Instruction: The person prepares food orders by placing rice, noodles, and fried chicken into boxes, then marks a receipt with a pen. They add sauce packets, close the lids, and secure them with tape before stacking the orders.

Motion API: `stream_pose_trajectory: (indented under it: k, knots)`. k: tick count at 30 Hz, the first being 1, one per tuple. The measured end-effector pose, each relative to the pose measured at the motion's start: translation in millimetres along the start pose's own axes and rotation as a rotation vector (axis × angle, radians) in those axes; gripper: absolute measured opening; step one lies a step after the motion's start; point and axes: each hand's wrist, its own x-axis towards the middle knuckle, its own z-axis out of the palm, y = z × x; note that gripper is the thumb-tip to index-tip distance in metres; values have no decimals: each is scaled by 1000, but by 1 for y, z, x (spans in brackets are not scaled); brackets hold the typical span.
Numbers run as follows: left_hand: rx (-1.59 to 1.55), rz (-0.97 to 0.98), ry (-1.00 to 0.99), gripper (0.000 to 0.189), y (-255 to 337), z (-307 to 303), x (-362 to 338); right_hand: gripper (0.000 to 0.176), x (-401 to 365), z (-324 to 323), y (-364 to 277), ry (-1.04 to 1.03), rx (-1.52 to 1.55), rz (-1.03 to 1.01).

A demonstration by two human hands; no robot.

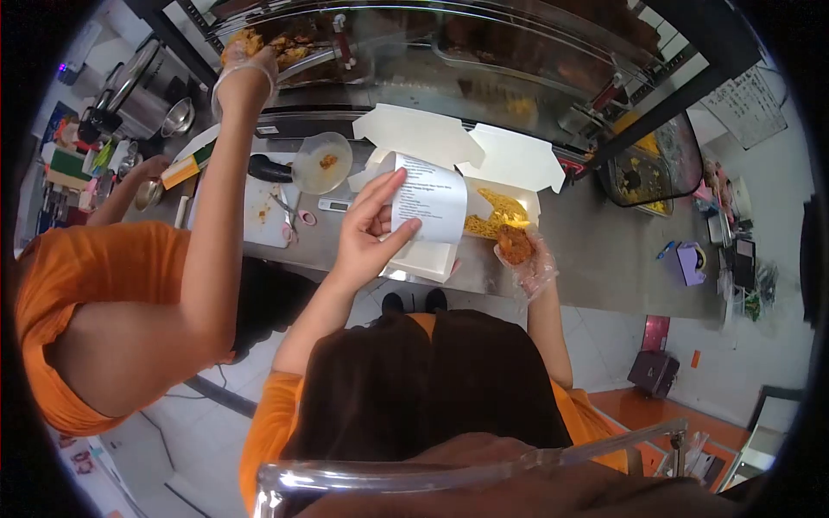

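My left hand [370,229] is bare and closed on a printed paper slip [429,200], pinching it between thumb and fingers. A clear plastic glove covers my right hand [537,263], which grips a browned piece of fried chicken [515,245]. That piece is at the near edge of an open white takeaway box [518,164] with yellow rice [503,207] in it. Behind and below the slip lies a second open white box [419,259]; the slip hides much of its inside.
At left, a co-worker's gloved hand [246,76] is at fried chicken in the display case. Scissors [298,217] lie by a cutting board [259,203], near a black-handled scoop [321,164] and a small digital scale [335,205]. A rice tray [643,194] and tape dispenser [691,263] stand right.
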Motion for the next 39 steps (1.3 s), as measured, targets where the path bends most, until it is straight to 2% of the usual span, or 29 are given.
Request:
stream_pose_trajectory:
  k: [3,6,13,18,21,26,29,31,33,36,39]
  knots:
    - [35,0,-28,66,0,0,-4,34,3,4,0,39,-21,-1]
    - [25,17,-52,70,-2,-1,-6,35,6,10,-1,-6,0,73]
    - [-19,54,-60,74,-3,-3,-8,39,1,33,-4,-114,-10,-33]
    - [-11,83,-41,72,-6,-5,-12,43,9,45,-9,-196,43,-72]
    - [-24,103,-24,71,-7,-5,-14,45,13,52,-10,-321,-13,-38]
    - [4,151,-27,71,-5,-6,-18,46,14,56,1,-326,-21,-4]
    - [91,308,52,60,-3,-2,-20,46,4,60,3,-329,-24,10]
    - [581,699,88,50,0,-9,-22,46,0,62,2,-337,-50,8]
    - [840,992,150,37,-3,-11,-26,45,-4,60,3,-346,-91,6]
    - [745,1191,12,37,-8,-18,-17,46,-6,55,9,-300,-128,-37]
    - [745,1232,-80,26,-4,-26,-14,47,-18,66,9,-338,-121,-41]
